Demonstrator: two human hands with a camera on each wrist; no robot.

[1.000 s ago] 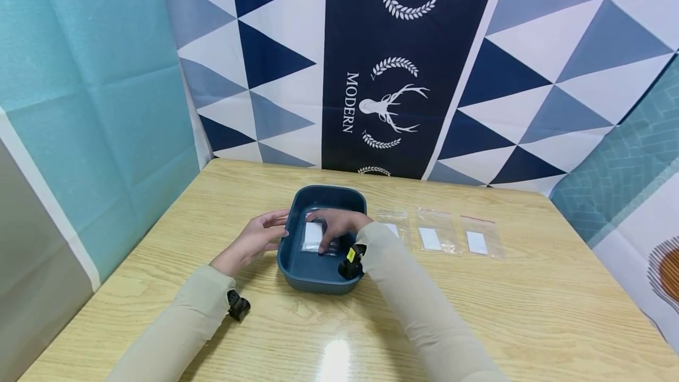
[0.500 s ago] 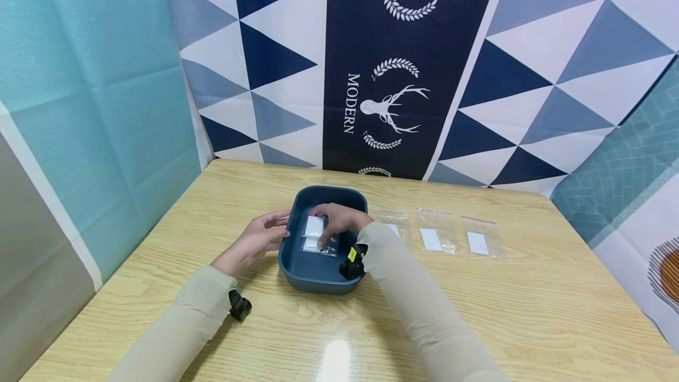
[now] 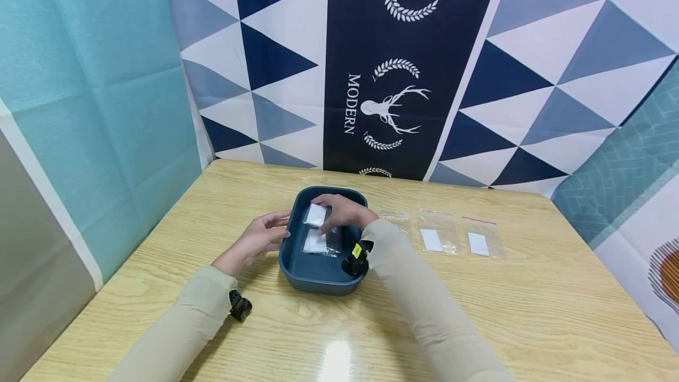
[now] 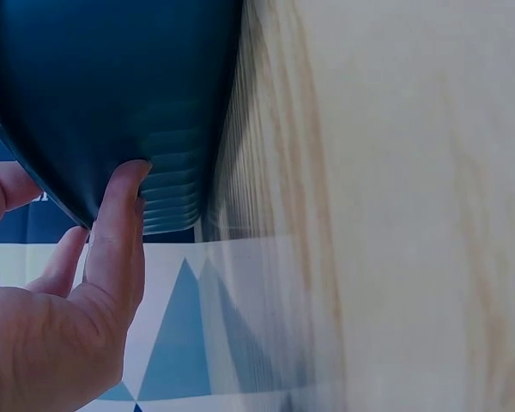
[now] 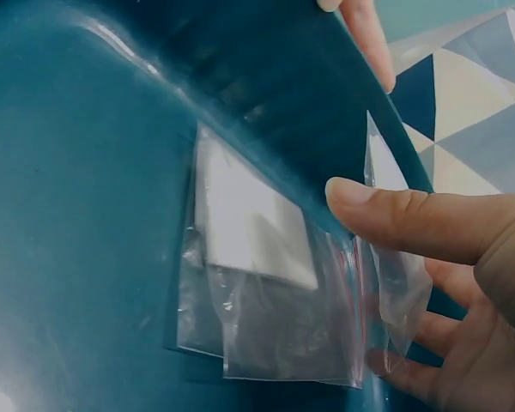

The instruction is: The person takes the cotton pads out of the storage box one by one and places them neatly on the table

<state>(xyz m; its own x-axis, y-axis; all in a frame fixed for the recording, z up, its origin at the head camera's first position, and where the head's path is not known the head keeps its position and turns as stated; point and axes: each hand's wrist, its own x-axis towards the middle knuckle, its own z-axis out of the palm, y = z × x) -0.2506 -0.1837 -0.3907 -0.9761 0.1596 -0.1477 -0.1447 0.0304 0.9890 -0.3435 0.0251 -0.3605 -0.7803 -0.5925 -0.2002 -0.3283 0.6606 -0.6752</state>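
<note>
A dark blue plastic bin (image 3: pixel 318 286) stands on the table. My left hand (image 3: pixel 253 241) holds its left wall, fingertips against the outside of the bin (image 4: pixel 94 112) in the left wrist view. Inside the bin, my right hand (image 3: pixel 343 212) pinches a clear zip-lock bag (image 3: pixel 316 215) with a white card in it. In the right wrist view that raised zip-lock bag (image 5: pixel 402 283) stands on edge between thumb and fingers. Overlapping zip-lock bags (image 5: pixel 257 215) with a white card showing lie on the bin floor below; how many overlap I cannot tell.
Right of the bin, three clear bags lie in a row on the wooden table (image 3: pixel 530 311): a near bag (image 3: pixel 399 220) partly behind the right sleeve, a middle bag (image 3: pixel 439 233), and a far bag (image 3: pixel 484 241). A patterned cloth (image 3: pixel 286 75) hangs behind.
My right hand has moved toward the back of the bin with the zip-lock bag, uncovering another bag's white card beneath. The left hand and the bin have stayed put.
</note>
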